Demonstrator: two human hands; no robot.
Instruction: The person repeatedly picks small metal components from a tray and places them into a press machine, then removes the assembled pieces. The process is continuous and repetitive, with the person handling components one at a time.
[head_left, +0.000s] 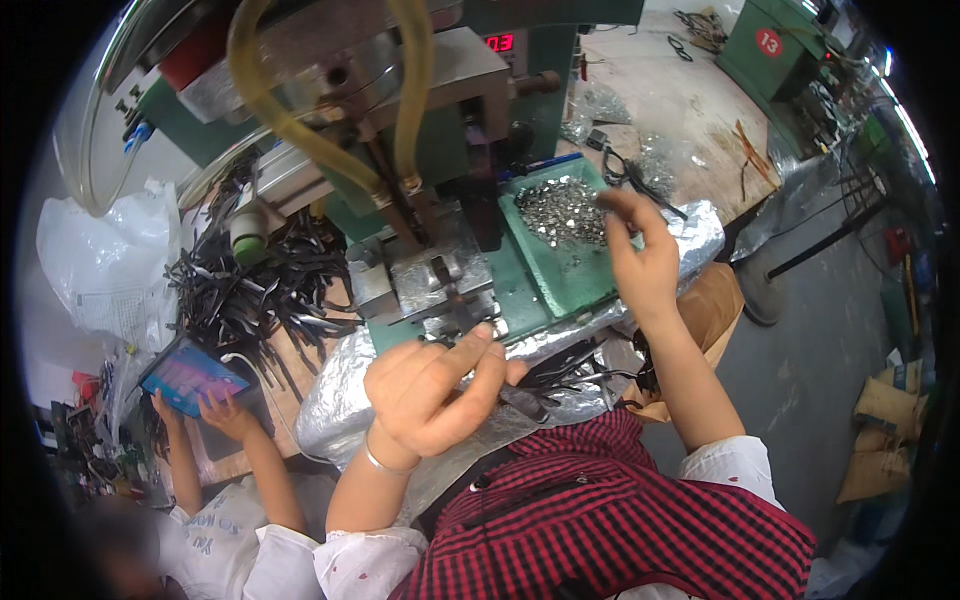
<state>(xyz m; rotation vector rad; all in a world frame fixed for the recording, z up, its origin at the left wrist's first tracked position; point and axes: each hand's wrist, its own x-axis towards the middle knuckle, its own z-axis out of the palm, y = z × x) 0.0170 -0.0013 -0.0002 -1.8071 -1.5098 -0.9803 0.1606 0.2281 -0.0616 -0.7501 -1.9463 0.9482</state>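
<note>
Amber tubes (418, 95), 2, glossy, bow across the upper left of the frame. Left hand (430, 395), lower centre: index finger extended to the front of a machined steel block (410, 285), where 1 dark strip (459, 308) lies at its tip; pinched or merely touched, cannot tell. Right hand (645, 255), right of centre, curls thumb and index finger over a green tray (577, 287); tips near each other, whether closed on anything cannot tell. Risks, as judged: strip seated crooked if nudged; fingertip caught if the tooling (405, 215) drops; loose metal bits (560, 210) scattered if the tray is knocked. Bits tiny, shiny. Left of centre, black strips (245, 270), thin, tangled. Foil (335, 390), lower centre, crinkled.
</note>
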